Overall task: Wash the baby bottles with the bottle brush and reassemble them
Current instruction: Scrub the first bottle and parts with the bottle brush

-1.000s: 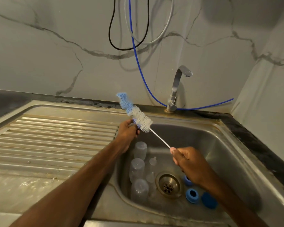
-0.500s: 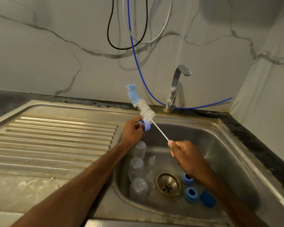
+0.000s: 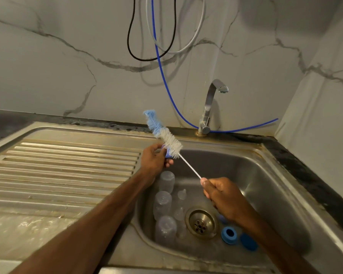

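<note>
The small blue piece (image 3: 168, 154) in the left hand (image 3: 154, 160) is mostly hidden by the fingers and the bristles, so its shape is hard to tell. This hand is raised over the far left edge of the sink (image 3: 265, 175), with its fingers curled around the piece. The right hand (image 3: 224, 196) grips the thin handle of the bottle brush (image 3: 166, 135). The white bristles touch the blue piece. The clear bottles (image 3: 162, 202) lie on the left side of the sink.

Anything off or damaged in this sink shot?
The blue-and-white bristle bottle brush has its blue tip kinked sideways. Brown staining surrounds the base of the chrome tap on the stainless steel sink's rim. Nothing looks spilled.
</note>
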